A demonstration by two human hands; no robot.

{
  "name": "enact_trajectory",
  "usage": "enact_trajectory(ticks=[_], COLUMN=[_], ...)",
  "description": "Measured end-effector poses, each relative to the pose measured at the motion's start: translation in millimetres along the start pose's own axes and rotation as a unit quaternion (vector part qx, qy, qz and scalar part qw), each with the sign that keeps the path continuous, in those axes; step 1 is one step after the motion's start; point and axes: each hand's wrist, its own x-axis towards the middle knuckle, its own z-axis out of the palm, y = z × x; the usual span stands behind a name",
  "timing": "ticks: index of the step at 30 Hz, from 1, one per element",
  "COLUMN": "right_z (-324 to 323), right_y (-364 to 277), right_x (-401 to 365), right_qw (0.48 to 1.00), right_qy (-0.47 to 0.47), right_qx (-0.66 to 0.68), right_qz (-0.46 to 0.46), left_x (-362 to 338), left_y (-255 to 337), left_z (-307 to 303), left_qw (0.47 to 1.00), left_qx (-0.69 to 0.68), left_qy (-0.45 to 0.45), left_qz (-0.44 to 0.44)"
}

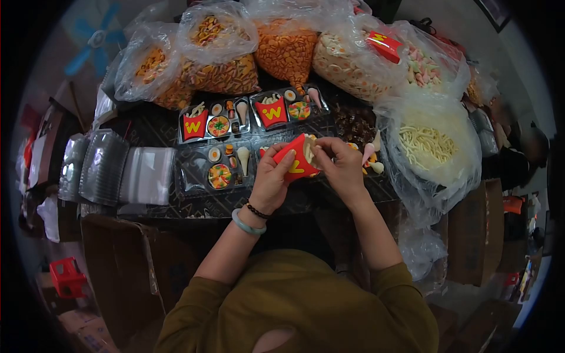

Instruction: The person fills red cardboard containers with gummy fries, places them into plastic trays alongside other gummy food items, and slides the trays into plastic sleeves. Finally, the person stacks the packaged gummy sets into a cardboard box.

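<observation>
My left hand (273,178) is closed round a red french fry carton (299,157) with a yellow letter on it, held tilted above the table. At the carton's open mouth, the fingers of my right hand (343,170) are pinched together; what is between them is hidden. Below and left of the carton lies a clear blister tray (191,170) with a toy pizza (220,176), an egg and an ice cream cone. Another tray under my hands is mostly covered. Behind stand two trays, each with a filled red carton (195,125) (271,112) and small toy foods.
An open plastic bag of pale fry-like sticks (428,146) stands at the right. Several bags of small toy pieces (285,47) line the back, with a red carton (384,46) on one. Stacked clear trays (105,165) are at the left. Cardboard boxes (120,265) flank me.
</observation>
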Motion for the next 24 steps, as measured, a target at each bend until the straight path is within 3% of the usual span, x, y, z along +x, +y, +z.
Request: enact_trajectory(ticks=[4, 6, 7, 9, 14, 16, 18, 20, 23, 24], right_z=[-7, -11, -13, -19, -68, -114, -165, -197, -218, -222], right_y=[3, -4, 1, -4, -5, 24, 85, 131, 172, 169], right_x=[1, -3, -3, -8, -5, 14, 31, 33, 33, 36], right_qw=[0.978, 0.977, 0.968, 0.973, 0.999, 0.994, 0.936, 0.835, 0.814, 0.829], right_qy=[-0.055, -0.153, -0.167, -0.204, -0.045, 0.078, 0.140, 0.120, 0.069, 0.075], right_qx=[-0.136, -0.143, -0.159, -0.111, -0.018, -0.051, -0.317, -0.528, -0.555, -0.521], right_qz=[-0.148, -0.038, -0.103, -0.006, -0.009, 0.059, 0.055, 0.096, 0.158, 0.190], left_x=[0, 1, -1, 4, 17, 16, 8, 4, -11, -16], left_y=[-3, -10, -11, -19, -29, -26, -21, -18, -5, 3], left_z=[7, 10, 13, 8, -4, -5, -4, -15, -31, -35], left_qw=[0.999, 0.999, 0.998, 0.997, 0.987, 0.980, 0.974, 0.972, 0.979, 0.980], left_qx=[-0.031, -0.004, 0.007, -0.034, -0.113, -0.143, -0.171, -0.165, -0.128, -0.122], left_qy=[-0.005, 0.025, 0.041, 0.020, -0.040, -0.057, -0.065, -0.083, -0.080, -0.084], left_qz=[-0.032, -0.041, -0.047, -0.063, -0.110, -0.125, -0.133, -0.146, -0.139, -0.136])
